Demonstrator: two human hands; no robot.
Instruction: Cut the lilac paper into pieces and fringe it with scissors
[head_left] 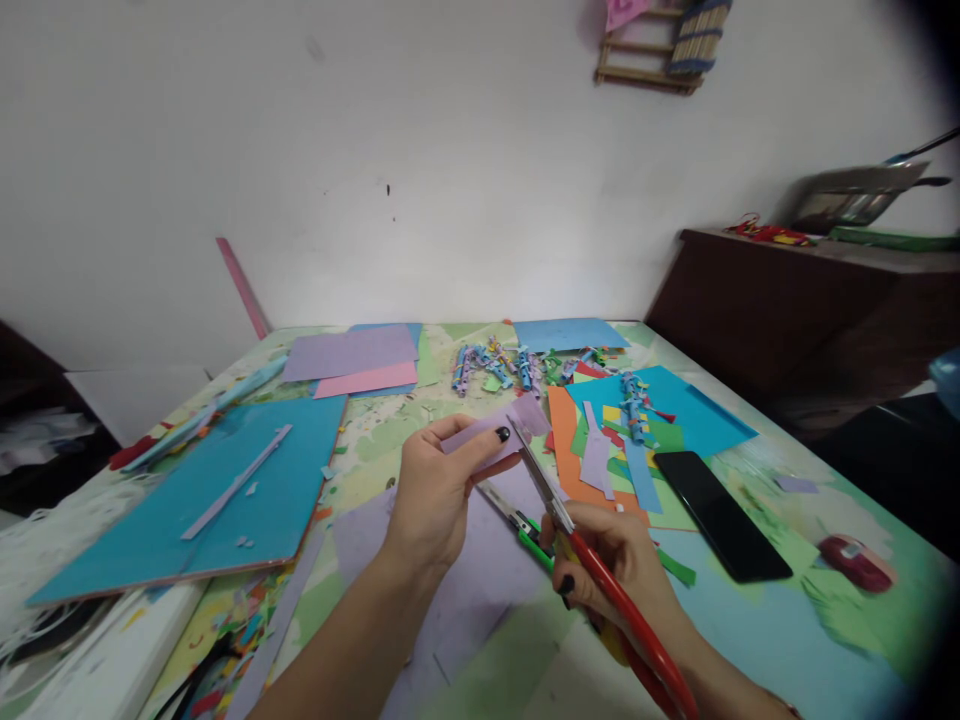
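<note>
My left hand (435,490) pinches a small lilac paper piece (499,432) between thumb and fingers, held above the table. My right hand (611,570) grips red-handled scissors (600,575); their blades point up and left and meet the right end of the lilac piece. Under both hands lies a large lilac sheet (465,590). A green-handled utility knife (517,525) rests on that sheet, between my hands.
A blue board (202,500) with a lilac strip lies at the left. Coloured paper sheets, scraps and rolled paper pieces (517,365) cover the far table. A black phone (720,515) and a red object (855,562) lie at the right. A dark cabinet (810,310) stands beyond.
</note>
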